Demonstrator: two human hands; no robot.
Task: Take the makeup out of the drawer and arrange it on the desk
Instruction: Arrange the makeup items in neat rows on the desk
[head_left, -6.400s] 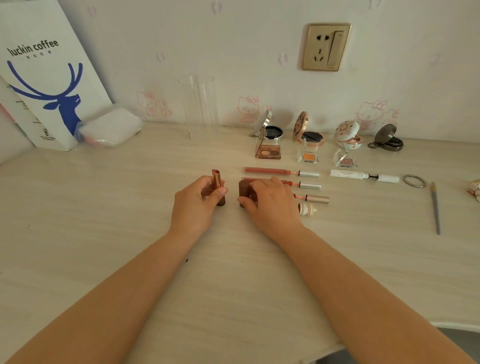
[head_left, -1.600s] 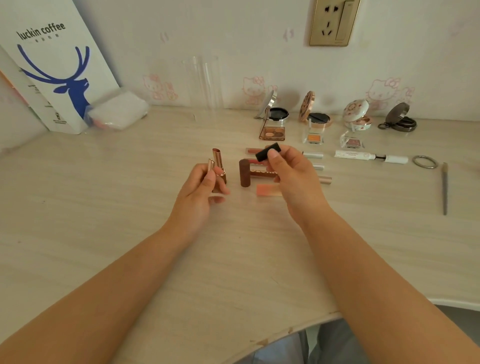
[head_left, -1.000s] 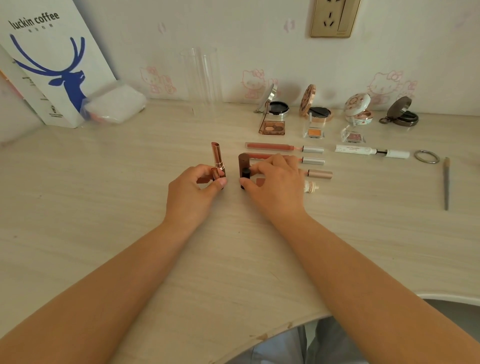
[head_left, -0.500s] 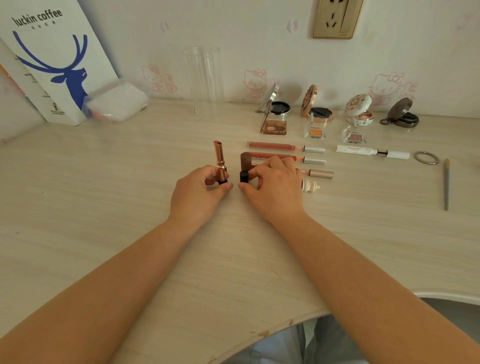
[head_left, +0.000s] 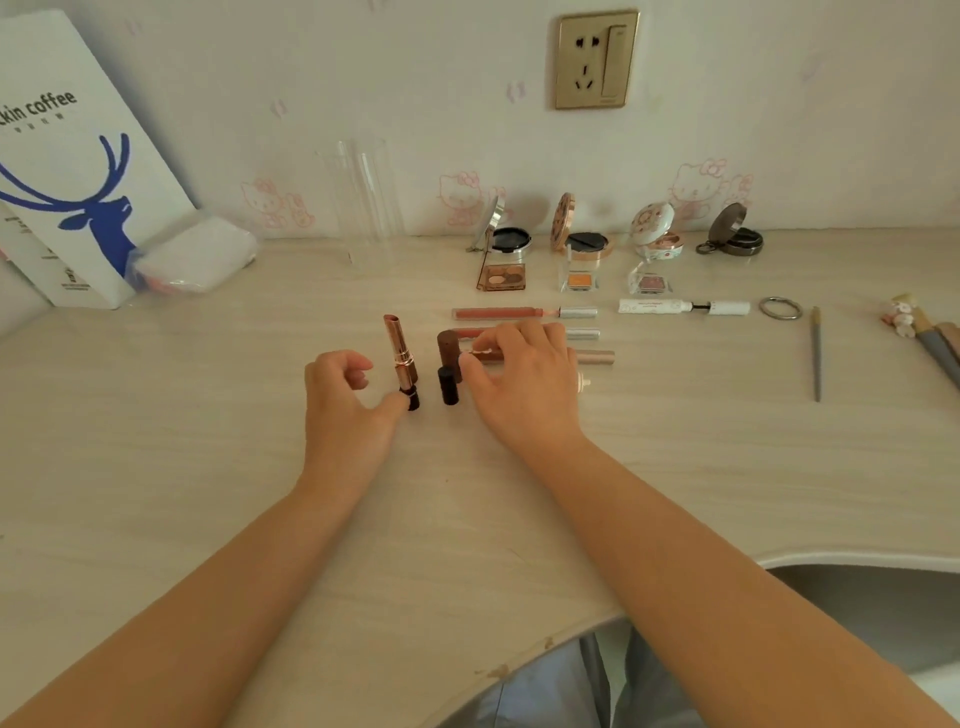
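A rose-gold lipstick (head_left: 401, 357) stands upright and uncapped on the desk (head_left: 208, 441). My left hand (head_left: 343, 405) is just left of it, fingers apart, with the thumb tip by its black base. A short black tube (head_left: 448, 385) stands to its right, and a taller brown tube (head_left: 449, 347) stands behind that. My right hand (head_left: 522, 387) hovers flat beside them, holding nothing and covering part of the lip gloss tubes (head_left: 498, 313) lying in a row.
Open compacts (head_left: 584, 241), an eyeshadow palette (head_left: 503, 277), a white mascara tube (head_left: 675, 306), a metal ring (head_left: 780, 307) and a brush (head_left: 816, 353) lie at the back right. A clear glass (head_left: 369, 197), a tissue pack (head_left: 195, 257) and a paper bag (head_left: 78, 171) stand at the back left.
Both hands have let go: the left released the rose-gold lipstick's base, the right released the black tube. Both pieces now stand on their own.
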